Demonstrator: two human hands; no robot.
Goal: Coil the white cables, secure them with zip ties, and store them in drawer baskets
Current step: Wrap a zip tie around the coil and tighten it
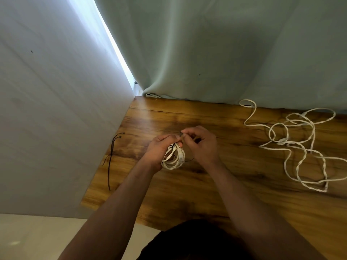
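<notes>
Left grip (161, 147): fingers curled round the coil (173, 162), a white cable wound into several loops, held over the counter (187, 194) midway between its near and far edges and closer to its left edge. Whether the coil touches the counter cannot be told. One plug (180, 156) lies against the loops on the coil's right side.

Right grip (202, 145): thumb and forefinger pinched on the upper end of a black tie (189, 159), directly above the coil and touching the left thumb. The remaining fingers are curled. The tie crosses the coil, and its free end projects to the right below the right grip.

Spare ties (112, 152): thin black strips lying along the left edge, well apart from the coil.

Loose cables (300, 139): white, tangled in open loops, spread toward the right edge and reaching the far edge.

Curtain (206, 53): pale, hanging along the far edge. Wall (56, 91): against the left edge.
</notes>
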